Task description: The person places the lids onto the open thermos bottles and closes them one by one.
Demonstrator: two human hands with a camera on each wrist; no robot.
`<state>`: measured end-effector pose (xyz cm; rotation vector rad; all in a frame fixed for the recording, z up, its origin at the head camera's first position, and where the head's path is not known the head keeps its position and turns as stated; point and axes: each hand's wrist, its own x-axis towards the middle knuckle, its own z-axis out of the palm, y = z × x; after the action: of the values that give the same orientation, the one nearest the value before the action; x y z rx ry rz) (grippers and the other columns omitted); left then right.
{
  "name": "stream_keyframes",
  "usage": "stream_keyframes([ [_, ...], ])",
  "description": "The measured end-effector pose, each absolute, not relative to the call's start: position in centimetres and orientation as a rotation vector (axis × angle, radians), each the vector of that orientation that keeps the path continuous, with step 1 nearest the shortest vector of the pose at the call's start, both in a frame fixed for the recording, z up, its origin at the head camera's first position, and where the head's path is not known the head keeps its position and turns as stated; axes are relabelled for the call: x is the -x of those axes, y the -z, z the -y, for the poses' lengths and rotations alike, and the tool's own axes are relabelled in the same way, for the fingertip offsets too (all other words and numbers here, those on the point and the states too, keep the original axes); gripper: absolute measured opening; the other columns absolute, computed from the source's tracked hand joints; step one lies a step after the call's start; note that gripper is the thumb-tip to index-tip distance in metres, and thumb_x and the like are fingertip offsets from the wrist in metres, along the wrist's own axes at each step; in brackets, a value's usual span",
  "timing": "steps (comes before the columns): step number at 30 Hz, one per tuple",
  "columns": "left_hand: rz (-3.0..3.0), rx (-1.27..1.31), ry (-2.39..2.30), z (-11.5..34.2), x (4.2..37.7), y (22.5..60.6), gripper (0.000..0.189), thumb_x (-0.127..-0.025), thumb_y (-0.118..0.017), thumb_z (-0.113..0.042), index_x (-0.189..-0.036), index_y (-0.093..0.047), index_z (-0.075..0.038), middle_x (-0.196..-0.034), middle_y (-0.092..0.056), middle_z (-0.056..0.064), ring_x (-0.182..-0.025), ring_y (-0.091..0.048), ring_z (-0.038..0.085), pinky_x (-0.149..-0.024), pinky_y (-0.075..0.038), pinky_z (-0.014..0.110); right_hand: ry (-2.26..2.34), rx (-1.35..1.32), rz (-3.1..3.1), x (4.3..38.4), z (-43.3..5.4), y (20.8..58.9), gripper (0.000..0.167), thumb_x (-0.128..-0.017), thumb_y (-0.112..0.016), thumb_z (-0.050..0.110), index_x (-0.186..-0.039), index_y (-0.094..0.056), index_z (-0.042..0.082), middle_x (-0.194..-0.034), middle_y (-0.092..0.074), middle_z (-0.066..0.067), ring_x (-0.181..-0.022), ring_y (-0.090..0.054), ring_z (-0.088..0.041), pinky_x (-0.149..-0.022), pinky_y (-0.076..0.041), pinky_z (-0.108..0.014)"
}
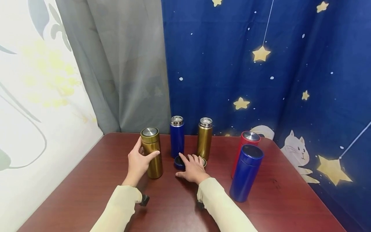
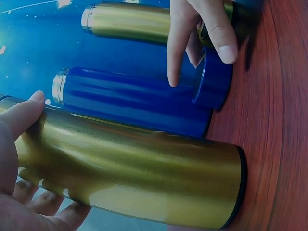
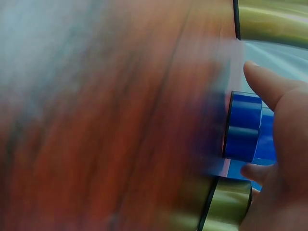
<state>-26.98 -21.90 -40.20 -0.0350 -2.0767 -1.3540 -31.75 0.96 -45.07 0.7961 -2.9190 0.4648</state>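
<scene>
On the left, a gold thermos (image 1: 155,161) stands upright with its steel-topped lid on. My left hand (image 1: 139,162) holds it, the thumb on one side and the fingers round the other; the left wrist view shows the same hand (image 2: 24,159). My right hand (image 1: 192,168) is spread over two loose lids, one blue (image 3: 243,126) and one gold (image 3: 228,204). Its thumb stands apart from the blue lid in the right wrist view. Behind the lids stand a blue thermos (image 1: 177,140) and another gold thermos (image 1: 204,140), both lidless with bare steel necks.
To the right, a lidded blue thermos (image 1: 246,175) stands in front of a lidded red thermos (image 1: 242,145) and partly hides it. All stand on a dark red wooden table (image 1: 179,209). Grey and blue star-patterned curtains (image 1: 220,64) hang behind its far edge.
</scene>
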Motion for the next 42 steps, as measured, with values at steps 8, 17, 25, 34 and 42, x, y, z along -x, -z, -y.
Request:
stream_keyframes([
  [8, 2.081, 0.000, 1.324, 22.4, 26.8, 40.2, 0.095, -0.070, -0.090, -0.021, -0.150, -0.039, -0.017, -0.124, -0.063, 0.014, -0.104, -0.064, 0.025, -0.086, -0.052, 0.041, -0.414, -0.807, 2.938, 31.9, -1.1, 45.2, 0.073, -0.084, -0.067, 0.056, -0.147, -0.043, 0.029, -0.146, -0.042, -0.017, -0.137, -0.029, -0.040, -0.110, -0.016, -0.059],
  [17, 2.076, -0.023, 1.282, 23.5, 26.5, 40.0, 0.094, -0.070, -0.090, -0.021, -0.149, -0.040, -0.016, -0.123, -0.064, 0.014, -0.103, -0.065, 0.025, -0.082, -0.051, 0.026, -0.497, -0.833, 2.873, 31.9, -1.0, 45.4, 0.062, -0.081, -0.076, 0.046, -0.133, -0.051, 0.025, -0.133, -0.054, -0.012, -0.133, -0.036, -0.039, -0.109, -0.017, -0.060],
  [25, 2.079, -0.033, 1.243, 23.3, 26.4, 40.2, 0.093, -0.073, -0.087, -0.024, -0.151, -0.037, -0.019, -0.129, -0.059, 0.015, -0.110, -0.061, 0.033, -0.089, -0.050, 0.048, -0.524, -0.775, 2.867, 31.7, -1.1, 45.2, 0.052, -0.082, -0.076, 0.042, -0.125, -0.052, 0.024, -0.119, -0.059, -0.010, -0.126, -0.041, -0.033, -0.110, -0.017, -0.058],
  [34, 2.044, -0.045, 1.206, 22.2, 26.2, 39.7, 0.093, -0.072, -0.087, -0.014, -0.150, -0.036, -0.007, -0.144, -0.041, 0.016, -0.128, -0.043, 0.032, -0.101, -0.040, 0.050, -0.567, -0.803, 2.841, 31.7, -1.6, 45.3, 0.047, -0.080, -0.079, 0.035, -0.119, -0.055, 0.022, -0.112, -0.062, -0.010, -0.121, -0.045, -0.032, -0.110, -0.019, -0.056],
  [42, 1.851, -0.072, 1.079, 20.4, 25.4, 40.2, 0.093, -0.070, -0.085, -0.008, -0.149, -0.036, -0.011, -0.150, -0.033, 0.010, -0.138, -0.029, 0.025, -0.110, -0.026, 0.049, -0.594, -0.861, 2.817, 31.9, -2.0, 45.1, 0.044, -0.078, -0.079, 0.035, -0.115, -0.059, 0.022, -0.105, -0.063, -0.006, -0.111, -0.049, -0.028, -0.105, -0.028, -0.047],
])
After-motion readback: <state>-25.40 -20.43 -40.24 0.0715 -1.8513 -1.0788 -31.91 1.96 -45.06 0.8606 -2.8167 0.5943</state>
